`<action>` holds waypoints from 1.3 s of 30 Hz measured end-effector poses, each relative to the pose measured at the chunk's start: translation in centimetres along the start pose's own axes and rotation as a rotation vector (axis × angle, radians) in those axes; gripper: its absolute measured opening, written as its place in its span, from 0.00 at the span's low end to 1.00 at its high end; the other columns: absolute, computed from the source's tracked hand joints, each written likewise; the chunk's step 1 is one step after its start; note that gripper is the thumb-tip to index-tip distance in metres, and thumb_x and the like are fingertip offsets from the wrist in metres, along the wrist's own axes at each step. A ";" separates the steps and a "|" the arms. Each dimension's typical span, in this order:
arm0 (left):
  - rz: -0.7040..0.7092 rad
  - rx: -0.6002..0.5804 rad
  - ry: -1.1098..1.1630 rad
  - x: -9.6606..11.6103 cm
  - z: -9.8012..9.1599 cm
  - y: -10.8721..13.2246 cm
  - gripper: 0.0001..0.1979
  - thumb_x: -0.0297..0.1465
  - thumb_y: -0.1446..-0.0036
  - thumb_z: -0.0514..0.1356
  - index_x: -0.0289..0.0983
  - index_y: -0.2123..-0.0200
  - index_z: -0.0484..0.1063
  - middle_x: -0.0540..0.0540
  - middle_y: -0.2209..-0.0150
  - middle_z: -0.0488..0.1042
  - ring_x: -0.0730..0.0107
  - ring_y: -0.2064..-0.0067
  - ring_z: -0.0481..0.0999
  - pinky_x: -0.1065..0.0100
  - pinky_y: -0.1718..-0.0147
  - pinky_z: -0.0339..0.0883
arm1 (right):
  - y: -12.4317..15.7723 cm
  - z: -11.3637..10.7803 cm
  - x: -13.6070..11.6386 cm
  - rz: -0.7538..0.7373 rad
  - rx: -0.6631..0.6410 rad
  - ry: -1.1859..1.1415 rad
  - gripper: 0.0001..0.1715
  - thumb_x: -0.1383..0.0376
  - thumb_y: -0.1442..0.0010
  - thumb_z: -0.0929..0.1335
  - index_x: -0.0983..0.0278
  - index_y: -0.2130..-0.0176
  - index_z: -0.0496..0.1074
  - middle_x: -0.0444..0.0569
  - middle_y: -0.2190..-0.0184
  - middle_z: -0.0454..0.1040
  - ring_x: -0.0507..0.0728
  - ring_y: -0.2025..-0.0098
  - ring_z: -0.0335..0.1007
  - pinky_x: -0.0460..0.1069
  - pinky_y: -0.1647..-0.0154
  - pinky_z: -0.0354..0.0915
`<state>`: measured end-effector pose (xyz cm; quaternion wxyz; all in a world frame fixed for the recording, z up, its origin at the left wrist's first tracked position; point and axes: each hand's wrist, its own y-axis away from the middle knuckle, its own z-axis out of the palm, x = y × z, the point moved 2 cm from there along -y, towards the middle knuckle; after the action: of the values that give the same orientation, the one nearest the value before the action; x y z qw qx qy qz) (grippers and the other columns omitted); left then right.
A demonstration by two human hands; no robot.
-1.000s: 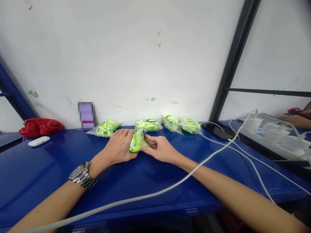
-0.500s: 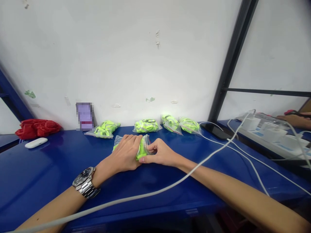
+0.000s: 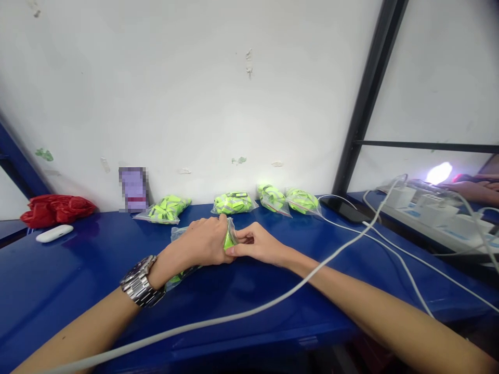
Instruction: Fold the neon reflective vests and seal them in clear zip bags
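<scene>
Midway between front and back edges of the surface [image 3: 86,270]: clear bag of lime fabric [image 3: 229,241] beneath my left hand [image 3: 205,241], which clasps it; my right hand [image 3: 259,244] pinches its right end. Long axis seems left-to-right, partly hidden; both hands touching.

Bagged bundles [image 3: 234,203] on table [image 3: 97,259] (blue)

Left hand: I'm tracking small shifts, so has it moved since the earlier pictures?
Yes: judged against the green wall mark, the left hand has moved rightward.
</scene>
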<state>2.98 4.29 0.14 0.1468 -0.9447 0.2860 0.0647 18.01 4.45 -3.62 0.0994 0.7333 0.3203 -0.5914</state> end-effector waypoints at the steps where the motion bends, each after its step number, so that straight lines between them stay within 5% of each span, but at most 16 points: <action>1: 0.000 -0.002 0.005 0.0 0.1 0.0 0.19 0.44 0.55 0.60 0.37 0.67 0.62 0.42 0.73 0.73 0.53 0.74 0.74 0.65 0.79 0.58 | 0.1 0.0 -0.1 -0.009 -0.015 -0.041 0.17 0.56 0.52 0.72 0.69 0.75 0.73 0.40 0.79 0.62 0.49 0.74 0.53 0.46 0.72 0.52; 9: 0.036 0.027 0.216 0.1 0.4 0.3 0.19 0.36 0.59 0.62 0.37 0.63 0.62 0.42 0.67 0.73 0.54 0.67 0.76 0.65 0.75 0.61 | 0.6 0.7 -0.6 -0.022 -0.062 -0.128 0.23 0.55 0.55 0.74 0.67 0.83 0.64 0.38 0.81 0.52 0.47 0.75 0.45 0.47 0.73 0.44; 17: 0.037 0.066 0.226 1.3 1.1 0.9 0.12 0.31 0.58 0.60 0.39 0.67 0.63 0.46 0.71 0.73 0.58 0.70 0.73 0.66 0.76 0.55 | 0.8 1.2 -1.1 -0.111 -0.137 -0.017 0.29 0.61 0.60 0.75 0.65 0.87 0.52 0.37 0.82 0.46 0.47 0.76 0.42 0.48 0.74 0.41; 29: 0.011 0.127 0.341 2.2 0.4 0.9 0.14 0.30 0.52 0.58 0.39 0.59 0.63 0.49 0.72 0.73 0.59 0.69 0.72 0.64 0.72 0.60 | 0.4 1.1 -1.5 -0.142 -0.084 0.218 0.27 0.62 0.60 0.75 0.64 0.87 0.53 0.36 0.85 0.48 0.47 0.77 0.45 0.47 0.75 0.44; 34: -0.052 0.432 0.398 2.0 -0.5 0.1 0.23 0.32 0.55 0.62 0.39 0.54 0.61 0.47 0.67 0.74 0.59 0.64 0.75 0.59 0.63 0.65 | 0.3 -0.9 -3.7 -0.360 -0.042 0.482 0.24 0.56 0.55 0.74 0.64 0.82 0.59 0.37 0.83 0.57 0.47 0.78 0.53 0.46 0.76 0.51; 37: -0.084 0.693 0.430 2.1 -1.4 -0.5 0.30 0.33 0.57 0.64 0.38 0.49 0.58 0.45 0.62 0.74 0.58 0.59 0.75 0.57 0.57 0.65 | 0.7 -2.6 -5.2 -0.594 0.030 0.689 0.17 0.54 0.50 0.73 0.64 0.68 0.69 0.46 0.69 0.72 0.54 0.67 0.67 0.48 0.65 0.62; 39: -0.091 0.729 0.476 2.2 -1.8 -0.8 0.33 0.36 0.54 0.65 0.39 0.46 0.56 0.45 0.60 0.72 0.59 0.58 0.74 0.58 0.57 0.65 | 1.2 -3.8 -5.8 -0.672 0.074 0.785 0.18 0.52 0.48 0.72 0.63 0.63 0.72 0.49 0.64 0.75 0.57 0.62 0.70 0.50 0.61 0.65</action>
<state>5.32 3.17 1.58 0.4032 -0.8313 0.2743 -0.2667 21.17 3.50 2.57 -0.2494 0.7597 0.5302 -0.2820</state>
